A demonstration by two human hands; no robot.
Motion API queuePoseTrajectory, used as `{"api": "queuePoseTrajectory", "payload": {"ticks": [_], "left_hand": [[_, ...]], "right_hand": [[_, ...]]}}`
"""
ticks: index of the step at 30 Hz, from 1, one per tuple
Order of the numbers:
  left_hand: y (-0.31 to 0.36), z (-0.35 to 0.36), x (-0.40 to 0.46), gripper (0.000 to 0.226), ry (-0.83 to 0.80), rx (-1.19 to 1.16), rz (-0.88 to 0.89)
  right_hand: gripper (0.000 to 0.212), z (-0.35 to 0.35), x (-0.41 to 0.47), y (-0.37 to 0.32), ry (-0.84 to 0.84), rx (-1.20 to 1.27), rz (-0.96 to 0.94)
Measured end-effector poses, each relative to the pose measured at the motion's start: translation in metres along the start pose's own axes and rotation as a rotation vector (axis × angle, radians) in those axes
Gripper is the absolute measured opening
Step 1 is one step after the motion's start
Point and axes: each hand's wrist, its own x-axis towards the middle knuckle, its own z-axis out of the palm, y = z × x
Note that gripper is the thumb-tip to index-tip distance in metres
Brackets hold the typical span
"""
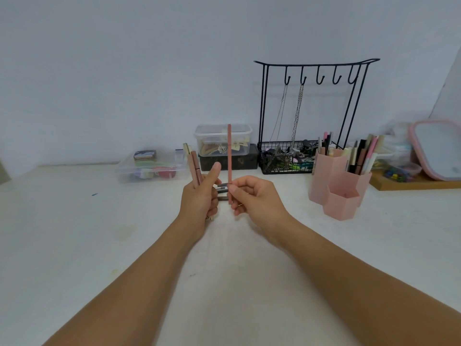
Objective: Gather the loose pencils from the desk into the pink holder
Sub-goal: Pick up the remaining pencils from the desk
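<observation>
Pink pencil (229, 156) in right hand (254, 196), two pencils (193, 166) in left hand (200, 196)

Holder (334, 188) stands right of the pencils (222, 189) on the desk (99, 245).

The left hand (199, 196) hides the desk pencils (222, 189) behind it.

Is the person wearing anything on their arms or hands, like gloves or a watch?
No. Both forearms are bare all the way to the bottom edge of the picture, with no sleeves showing. The left hand and right hand have no gloves, and no watch or bracelet shows at either wrist. No rings are visible.
</observation>
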Motion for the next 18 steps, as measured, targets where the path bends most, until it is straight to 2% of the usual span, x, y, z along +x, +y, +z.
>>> {"api": "queuePoseTrajectory", "payload": {"ticks": [4, 7, 12, 18], "left_hand": [[-0.001, 0.002, -0.003, 0.049, -0.066, 0.051, 0.064], [-0.005, 0.001, -0.002, 0.042, -0.080, 0.036, 0.090], [-0.013, 0.001, 0.003, 0.024, -0.106, 0.051, 0.091], [-0.016, 0.001, 0.007, 0.041, -0.087, 0.140, 0.069]], "right_hand": [[0.004, 0.006, -0.003, 0.004, -0.084, -0.010, -0.006], [0.009, 0.009, -0.005, 0.006, -0.144, -0.040, -0.020], [0.015, 0.011, -0.004, 0.010, -0.141, -0.133, -0.043], [0.014, 0.010, -0.004, 0.014, -0.064, -0.277, -0.082]]}}
